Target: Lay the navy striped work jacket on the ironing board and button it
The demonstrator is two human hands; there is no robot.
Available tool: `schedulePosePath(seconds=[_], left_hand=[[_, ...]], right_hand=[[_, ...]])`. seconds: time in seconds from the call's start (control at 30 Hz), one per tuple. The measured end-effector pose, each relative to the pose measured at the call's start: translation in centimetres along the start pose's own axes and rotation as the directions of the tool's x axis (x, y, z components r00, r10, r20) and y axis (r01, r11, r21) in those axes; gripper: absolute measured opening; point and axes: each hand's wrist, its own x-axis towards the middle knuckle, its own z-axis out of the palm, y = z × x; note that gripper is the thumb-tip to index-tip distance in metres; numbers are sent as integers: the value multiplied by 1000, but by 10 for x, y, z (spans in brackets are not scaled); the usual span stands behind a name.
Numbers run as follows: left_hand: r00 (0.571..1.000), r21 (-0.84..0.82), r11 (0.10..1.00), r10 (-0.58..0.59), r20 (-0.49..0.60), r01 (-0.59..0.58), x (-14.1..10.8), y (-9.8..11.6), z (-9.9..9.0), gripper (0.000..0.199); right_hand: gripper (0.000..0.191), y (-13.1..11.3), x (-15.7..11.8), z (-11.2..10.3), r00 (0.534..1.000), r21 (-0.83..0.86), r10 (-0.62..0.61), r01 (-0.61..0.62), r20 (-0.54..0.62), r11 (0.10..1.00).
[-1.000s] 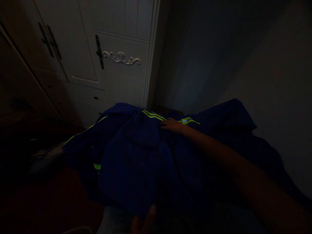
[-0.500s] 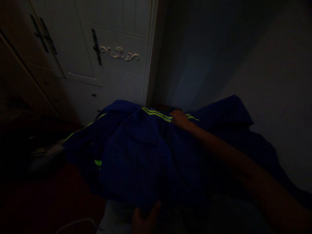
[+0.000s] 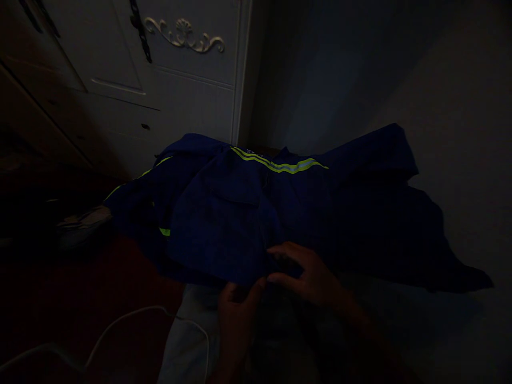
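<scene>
A dark blue jacket [image 3: 216,224] with yellow-green and grey reflective stripes lies spread out, its sleeves reaching to the left and right. At its near edge my left hand [image 3: 240,304] pinches the hem between thumb and fingers. Just right of it is my right hand [image 3: 304,274], thumb and index finger apart, with the fingertips against the jacket near its front opening. Nothing shows in the gap between those fingers but cloth behind. The picture is very dark.
Beyond the jacket stands a white cabinet [image 3: 192,106] with dark handles and carved trim. A grey wall [image 3: 460,133] rises on the right. A white cable [image 3: 120,320] curves over the dark red floor [image 3: 100,288] at the lower left, by a pale cloth surface [image 3: 184,341].
My right hand has left the striped upper part of the jacket and come down to the near edge, beside my left hand. The view has tilted downward, showing more cable.
</scene>
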Motion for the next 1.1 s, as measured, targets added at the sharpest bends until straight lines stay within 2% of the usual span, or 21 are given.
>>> schedulePosePath(seconds=[0.07, 0.17, 0.27, 0.33, 0.4, 0.47, 0.57, 0.67, 0.93, 1.1], left_hand=[[999, 5, 999, 33, -5, -33, 0, 2, 2, 38], [997, 52, 996, 72, -3, -71, 1, 2, 3, 36], [994, 100, 989, 109, 1, -108, 1, 1, 3, 35], [986, 116, 979, 164, 16, -165, 0, 0, 3, 33], [973, 145, 962, 229, 30, -231, -1, 0, 3, 30], [961, 193, 941, 275, 36, -277, -2, 0, 3, 28], [951, 249, 918, 306, 50, -308, -3, 2, 4, 26], [943, 267, 904, 327, 66, -333, -4, 4, 5, 24], [932, 340, 870, 357, 67, -358, -5, 5, 3, 34], [917, 323, 859, 380, 119, -398, -6, 8, 3, 25]], right_hand=[[34, 7, -9, 6, 990, 91, 114, -107, -85, 990], [26, 10, -18, 15, 936, 262, 307, -256, -173, 930], [27, 5, -23, 23, 861, 425, 439, -307, -257, 851], [27, 0, -25, 28, 821, 466, 482, -312, -306, 828], [26, -4, -26, 31, 822, 449, 465, -297, -330, 843], [23, -6, -26, 31, 848, 404, 414, -270, -330, 874], [21, -8, -26, 30, 881, 343, 344, -229, -324, 911], [23, -8, -26, 30, 894, 298, 295, -195, -337, 934], [16, -7, -29, 33, 882, 202, 247, -178, -402, 963], [14, -9, -27, 33, 880, 136, 166, -117, -446, 984]])
